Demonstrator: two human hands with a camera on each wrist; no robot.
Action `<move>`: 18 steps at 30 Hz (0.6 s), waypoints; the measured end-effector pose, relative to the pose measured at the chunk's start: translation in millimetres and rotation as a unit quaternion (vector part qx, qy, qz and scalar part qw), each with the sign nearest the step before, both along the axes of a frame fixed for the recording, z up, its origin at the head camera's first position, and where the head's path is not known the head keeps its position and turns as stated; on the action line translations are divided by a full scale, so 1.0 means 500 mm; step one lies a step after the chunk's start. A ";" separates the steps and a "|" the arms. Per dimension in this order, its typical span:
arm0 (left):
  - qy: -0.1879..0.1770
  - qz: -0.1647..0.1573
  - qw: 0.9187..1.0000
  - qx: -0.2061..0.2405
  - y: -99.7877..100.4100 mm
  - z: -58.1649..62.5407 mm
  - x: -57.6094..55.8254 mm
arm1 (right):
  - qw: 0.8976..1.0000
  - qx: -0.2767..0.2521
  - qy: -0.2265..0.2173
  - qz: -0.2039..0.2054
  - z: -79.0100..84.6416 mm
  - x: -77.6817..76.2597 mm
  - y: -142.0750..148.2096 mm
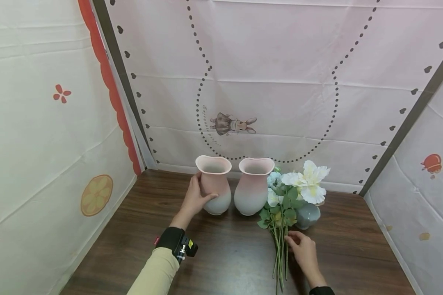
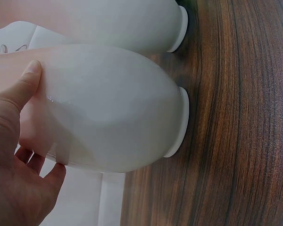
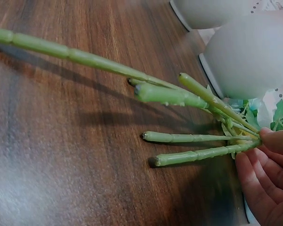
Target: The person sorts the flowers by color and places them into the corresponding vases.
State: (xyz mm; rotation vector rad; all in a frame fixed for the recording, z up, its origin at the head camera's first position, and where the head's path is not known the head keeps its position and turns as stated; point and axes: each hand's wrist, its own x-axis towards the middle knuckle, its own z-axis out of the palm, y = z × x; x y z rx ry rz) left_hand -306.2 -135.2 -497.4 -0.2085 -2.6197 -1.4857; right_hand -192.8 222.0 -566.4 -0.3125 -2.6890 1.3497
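Observation:
Two vases, pink at the flared rim and fading to pale grey-white below, stand upright side by side. My left hand [image 1: 195,198] holds the left vase [image 1: 218,192] by its side. In the left wrist view the thumb lies on the front of that vase and the fingers reach around it. The right vase [image 1: 251,196] stands close beside it. My right hand [image 1: 305,252] pinches a bunch of flowers [image 1: 280,250] by the green stems, between thumb and fingers. White and pale blue blooms with leaves top the bunch. Cut stem ends point towards the right wrist camera.
A small grey-blue pot [image 1: 308,216] stands behind the flowers, partly hidden by the blooms. Everything is on a dark wood-grain table [image 1: 221,254]. Printed cloth walls [image 1: 280,102] enclose it at the back, left and right, the back one just behind the vases.

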 end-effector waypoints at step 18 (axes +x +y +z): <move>0.002 -0.001 1.000 -0.005 -0.001 0.002 0.001 | 1.000 0.014 0.013 -0.016 0.012 0.003 -0.008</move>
